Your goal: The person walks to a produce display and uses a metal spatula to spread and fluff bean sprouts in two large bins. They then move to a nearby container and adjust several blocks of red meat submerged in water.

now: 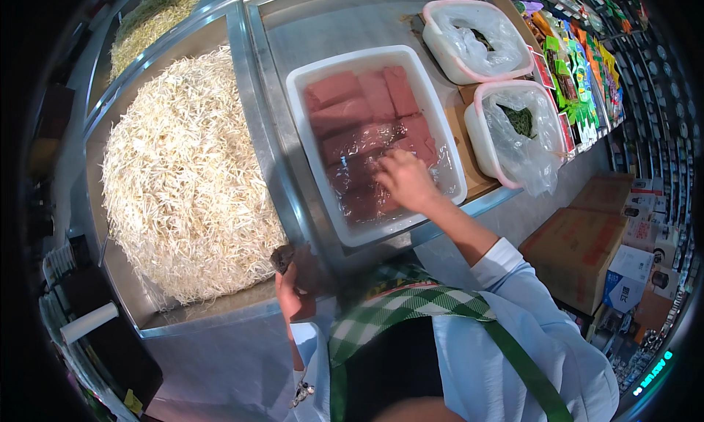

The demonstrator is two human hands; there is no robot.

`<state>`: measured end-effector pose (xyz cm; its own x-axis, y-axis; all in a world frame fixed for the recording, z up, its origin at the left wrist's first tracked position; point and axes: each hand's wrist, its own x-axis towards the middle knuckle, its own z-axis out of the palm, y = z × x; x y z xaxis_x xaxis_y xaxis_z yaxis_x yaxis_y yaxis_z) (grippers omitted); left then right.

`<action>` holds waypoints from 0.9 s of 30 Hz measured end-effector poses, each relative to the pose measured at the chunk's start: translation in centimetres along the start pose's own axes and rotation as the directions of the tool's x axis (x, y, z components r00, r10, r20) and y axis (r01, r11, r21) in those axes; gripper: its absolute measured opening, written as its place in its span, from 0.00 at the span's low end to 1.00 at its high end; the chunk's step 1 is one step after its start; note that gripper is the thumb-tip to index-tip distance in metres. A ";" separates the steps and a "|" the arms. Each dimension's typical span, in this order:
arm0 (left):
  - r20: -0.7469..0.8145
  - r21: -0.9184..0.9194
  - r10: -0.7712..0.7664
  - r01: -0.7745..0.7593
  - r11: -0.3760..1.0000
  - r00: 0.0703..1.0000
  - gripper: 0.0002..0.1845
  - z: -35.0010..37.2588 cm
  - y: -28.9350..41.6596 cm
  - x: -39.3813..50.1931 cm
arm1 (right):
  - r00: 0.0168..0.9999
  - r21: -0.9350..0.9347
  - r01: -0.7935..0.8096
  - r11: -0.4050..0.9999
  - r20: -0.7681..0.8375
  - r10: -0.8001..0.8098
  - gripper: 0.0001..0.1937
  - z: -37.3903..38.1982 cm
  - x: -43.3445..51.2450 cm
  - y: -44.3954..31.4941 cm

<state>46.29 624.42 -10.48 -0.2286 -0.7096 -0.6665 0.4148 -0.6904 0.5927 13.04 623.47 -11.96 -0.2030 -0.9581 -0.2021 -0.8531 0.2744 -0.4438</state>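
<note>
My right hand, fingers bent, reaches into a white plastic tub of liquid. Its fingertips are at the surface, over smooth dark red blocks that look like blood curd. Ripples and glare hide whether the fingers grip a block. Lower left, beside the tub, my left hand holds a small dark, crumpled thing; blur hides what it is. Just beyond that hand, a large heap of bean sprouts fills a metal bin.
Two pink-rimmed white tubs, lined with clear plastic bags, stand right of the curd tub; the nearer holds dark green strands. Packaged goods line the right edge. Cardboard boxes are stacked lower right. More sprouts lie upper left.
</note>
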 end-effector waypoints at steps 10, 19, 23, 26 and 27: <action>-0.053 -0.106 0.056 -0.062 0.992 0.997 0.23 -3.8 0.1 -0.2 | 0.963 0.189 -0.269 0.944 0.036 0.267 0.12 1.1 10.8 7.8; -0.036 -0.252 0.007 -0.016 0.968 0.999 0.23 -5.1 2.0 -1.1 | 0.968 -0.053 -0.133 0.990 0.208 0.142 0.16 -2.5 11.4 6.4; -0.080 -0.278 0.049 -0.069 0.958 0.996 0.23 -5.7 2.4 -1.7 | 0.938 0.031 -0.181 0.983 0.305 0.163 0.28 -3.5 7.1 5.7; -0.082 -0.265 0.096 -0.115 0.957 0.992 0.23 -7.1 1.8 -1.8 | 0.950 -0.042 -0.024 0.999 0.309 0.035 0.42 -3.2 2.9 5.0; -0.104 -0.247 0.092 -0.115 0.962 0.990 0.22 -7.1 1.6 -1.9 | 0.939 -0.112 -0.039 0.993 0.336 0.075 0.44 -2.6 1.7 4.9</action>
<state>53.62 625.61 -11.45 -0.0970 -0.7515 -0.6525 0.6432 -0.5476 0.5351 7.22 622.92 -12.19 -0.0930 -0.8512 -0.5165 -0.8929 0.3009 -0.3350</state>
